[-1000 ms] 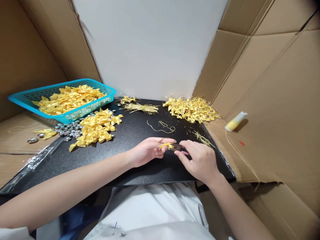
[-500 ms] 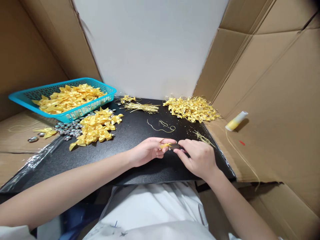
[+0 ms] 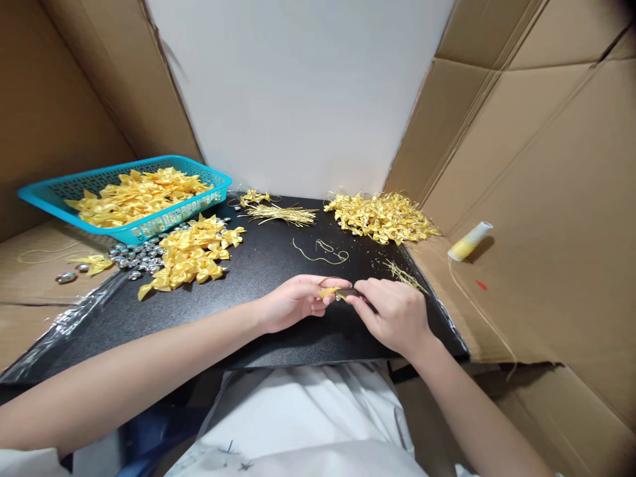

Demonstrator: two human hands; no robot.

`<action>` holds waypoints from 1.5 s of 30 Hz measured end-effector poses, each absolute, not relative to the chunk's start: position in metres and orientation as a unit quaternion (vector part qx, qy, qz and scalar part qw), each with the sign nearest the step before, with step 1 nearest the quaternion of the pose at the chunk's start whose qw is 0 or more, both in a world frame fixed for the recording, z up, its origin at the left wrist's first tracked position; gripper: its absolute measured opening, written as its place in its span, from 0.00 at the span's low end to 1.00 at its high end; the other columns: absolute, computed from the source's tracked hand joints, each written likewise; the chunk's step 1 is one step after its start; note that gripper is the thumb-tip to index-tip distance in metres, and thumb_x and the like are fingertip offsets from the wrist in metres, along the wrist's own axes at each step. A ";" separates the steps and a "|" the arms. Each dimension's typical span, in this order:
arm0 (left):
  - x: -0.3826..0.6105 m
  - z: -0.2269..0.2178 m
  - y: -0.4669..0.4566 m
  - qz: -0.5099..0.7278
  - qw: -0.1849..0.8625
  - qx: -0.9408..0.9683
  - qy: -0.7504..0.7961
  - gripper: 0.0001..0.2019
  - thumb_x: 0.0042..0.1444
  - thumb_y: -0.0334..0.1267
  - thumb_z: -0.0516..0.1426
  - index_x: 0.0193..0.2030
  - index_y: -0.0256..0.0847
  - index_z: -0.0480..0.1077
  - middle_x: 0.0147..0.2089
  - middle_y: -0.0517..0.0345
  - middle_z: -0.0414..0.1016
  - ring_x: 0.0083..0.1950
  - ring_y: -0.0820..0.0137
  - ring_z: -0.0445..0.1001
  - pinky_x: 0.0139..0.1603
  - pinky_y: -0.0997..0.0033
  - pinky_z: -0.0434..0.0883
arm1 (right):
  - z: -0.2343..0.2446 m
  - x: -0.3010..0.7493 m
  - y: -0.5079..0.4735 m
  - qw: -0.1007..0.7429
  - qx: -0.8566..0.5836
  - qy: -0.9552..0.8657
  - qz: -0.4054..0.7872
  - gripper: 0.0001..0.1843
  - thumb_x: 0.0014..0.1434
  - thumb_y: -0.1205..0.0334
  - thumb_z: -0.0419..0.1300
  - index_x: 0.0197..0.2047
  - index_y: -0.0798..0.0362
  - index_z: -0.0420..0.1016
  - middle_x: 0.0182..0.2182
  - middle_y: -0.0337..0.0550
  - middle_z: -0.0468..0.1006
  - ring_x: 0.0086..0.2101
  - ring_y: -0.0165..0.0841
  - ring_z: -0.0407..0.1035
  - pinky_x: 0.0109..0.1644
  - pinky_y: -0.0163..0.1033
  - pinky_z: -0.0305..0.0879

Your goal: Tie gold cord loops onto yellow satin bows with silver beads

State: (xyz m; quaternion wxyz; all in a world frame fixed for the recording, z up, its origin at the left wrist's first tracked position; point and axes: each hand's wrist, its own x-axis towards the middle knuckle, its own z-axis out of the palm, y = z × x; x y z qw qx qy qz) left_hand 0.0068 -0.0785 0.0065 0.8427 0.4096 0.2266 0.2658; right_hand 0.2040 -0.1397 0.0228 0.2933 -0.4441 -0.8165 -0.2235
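My left hand (image 3: 297, 303) pinches a yellow ribbon bow (image 3: 328, 291) between thumb and fingers, in front of me above the black table. A small silver bead (image 3: 338, 297) shows at the bow's lower right side, and a thin cord loop (image 3: 334, 281) arches over it. My right hand (image 3: 395, 311) is closed around a dark, thin-bladed tool (image 3: 352, 291); its blade points left and meets the bow. Most of the tool is hidden in my fingers, so its exact kind is unclear.
A blue basket (image 3: 124, 230) of yellow bows stands at left, near loose bows (image 3: 193, 255) and silver beads (image 3: 144, 258). Gold cords (image 3: 281, 213) lie behind my hands, with corded bows (image 3: 382, 217) at back right. Right are cord clippings (image 3: 405, 275) and a spool (image 3: 470, 241).
The dark blade has shifted slightly, and less of it shows between my hands. A yellow ribbon end now shows below it, beside the bead. Both hands stay nearly in place.
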 end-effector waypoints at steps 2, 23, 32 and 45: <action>0.007 0.006 -0.078 0.265 0.842 0.411 0.228 0.18 0.42 0.33 0.64 0.43 0.34 0.78 0.23 0.63 0.64 0.23 0.81 0.53 0.28 0.72 0.47 | 0.023 0.204 -0.139 0.293 -0.443 -0.817 -0.227 0.14 0.67 0.57 0.53 0.34 0.54 0.75 0.23 0.38 0.76 0.24 0.29 0.66 0.30 0.38 0.49; -0.017 0.014 -0.042 0.281 0.087 0.927 0.234 0.19 0.63 0.33 0.46 0.55 0.39 0.73 0.35 0.51 0.74 0.35 0.68 0.68 0.38 0.70 0.63 | 0.001 0.359 -0.107 0.143 -0.811 -0.561 -0.081 0.13 0.63 0.55 0.54 0.41 0.55 0.74 0.40 0.54 0.78 0.38 0.44 0.73 0.36 0.42 0.63; -0.033 0.041 -0.016 0.268 0.106 0.928 0.238 0.14 0.59 0.41 0.54 0.48 0.47 0.77 0.34 0.52 0.74 0.34 0.66 0.63 0.41 0.67 0.59 | -0.036 0.369 -0.100 0.165 -0.752 -0.617 -0.166 0.16 0.63 0.57 0.52 0.42 0.58 0.77 0.40 0.56 0.72 0.42 0.46 0.66 0.44 0.47 0.64; -0.025 0.024 -0.043 0.375 0.374 0.804 0.270 0.11 0.60 0.41 0.57 0.46 0.38 0.68 0.37 0.56 0.73 0.36 0.71 0.70 0.37 0.73 0.66 | 0.021 0.289 -0.089 0.346 -0.628 -0.697 0.009 0.17 0.58 0.56 0.59 0.48 0.56 0.75 0.42 0.52 0.75 0.42 0.41 0.69 0.46 0.47 0.65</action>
